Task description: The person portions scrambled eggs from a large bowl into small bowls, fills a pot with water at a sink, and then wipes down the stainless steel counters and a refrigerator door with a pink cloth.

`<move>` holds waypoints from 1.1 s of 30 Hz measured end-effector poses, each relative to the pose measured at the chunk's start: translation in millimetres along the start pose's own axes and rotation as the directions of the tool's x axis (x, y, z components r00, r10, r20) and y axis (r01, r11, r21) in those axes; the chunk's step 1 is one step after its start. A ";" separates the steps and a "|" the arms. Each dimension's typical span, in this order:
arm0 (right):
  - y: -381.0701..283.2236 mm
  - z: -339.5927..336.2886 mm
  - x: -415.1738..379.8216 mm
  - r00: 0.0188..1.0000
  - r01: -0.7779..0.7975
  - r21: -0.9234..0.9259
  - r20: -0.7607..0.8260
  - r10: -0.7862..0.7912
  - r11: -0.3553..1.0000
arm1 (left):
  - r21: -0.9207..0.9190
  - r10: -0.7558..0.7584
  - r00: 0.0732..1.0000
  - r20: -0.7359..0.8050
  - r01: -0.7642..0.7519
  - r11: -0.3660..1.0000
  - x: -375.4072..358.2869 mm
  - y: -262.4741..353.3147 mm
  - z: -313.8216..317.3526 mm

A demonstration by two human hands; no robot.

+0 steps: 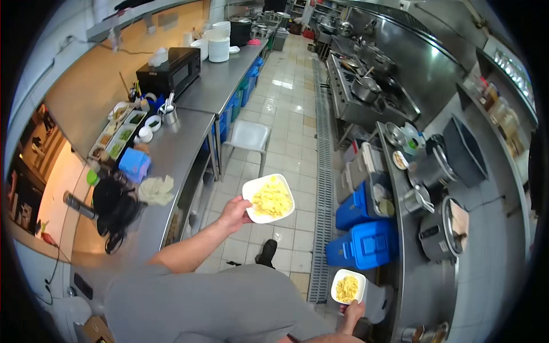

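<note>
A white square bowl (246, 188) with yellow food like scrambled egg (271, 199) in it is held out over the tiled floor. My left hand (235, 214) grips its left edge, thumb on the rim. Lower and to the right, my right hand (354, 310) holds a second white bowl (361, 280) by its near edge. Yellow food (347, 288) lies in that one too. Both bowls are roughly level and well apart from each other.
Steel counter (191, 123) on the left with a microwave (170, 72) and food trays (117, 143). A metal stool (249, 136) stands ahead. On the right are blue bins (372, 244), a rice cooker (439, 233) and a stove with pots (366, 90). A drain grate (325, 188) runs along the floor.
</note>
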State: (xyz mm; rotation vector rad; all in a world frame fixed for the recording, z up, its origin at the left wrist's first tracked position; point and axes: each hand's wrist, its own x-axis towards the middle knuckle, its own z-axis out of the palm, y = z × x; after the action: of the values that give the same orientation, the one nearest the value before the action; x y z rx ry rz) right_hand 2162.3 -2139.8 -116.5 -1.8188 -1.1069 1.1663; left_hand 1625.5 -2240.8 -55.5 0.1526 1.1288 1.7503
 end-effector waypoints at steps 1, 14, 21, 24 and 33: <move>-8.1 21.7 27.2 1.000 0.004 0.027 -0.008 -0.004 1.000 | -0.031 -0.028 0.998 0.052 0.030 0.999 33.7 3.2 9.5; -408.8 491.3 371.3 0.764 0.278 0.146 0.565 -0.311 0.949 | 0.024 0.081 0.842 -0.534 -0.081 0.996 351.7 105.0 -11.3; -515.6 656.0 495.1 0.750 0.127 0.197 0.622 -0.224 0.972 | -0.008 0.152 0.897 -0.415 -0.170 0.985 627.6 223.1 8.6; -531.3 687.3 565.6 0.832 0.156 0.085 0.526 -0.178 0.984 | -0.003 0.170 0.906 -0.387 -0.186 0.983 751.5 289.8 69.7; -637.3 890.0 786.8 0.882 0.153 -0.016 0.453 -0.129 0.988 | -0.155 0.130 0.974 -0.185 -0.159 0.975 1088.8 378.6 164.4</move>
State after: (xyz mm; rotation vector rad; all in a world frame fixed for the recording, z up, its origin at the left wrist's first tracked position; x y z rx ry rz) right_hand 1333.1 -1077.0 -133.1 -1.5050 -1.5153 1.5289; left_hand 934.4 -1304.5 -95.6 -0.0226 1.1097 2.0125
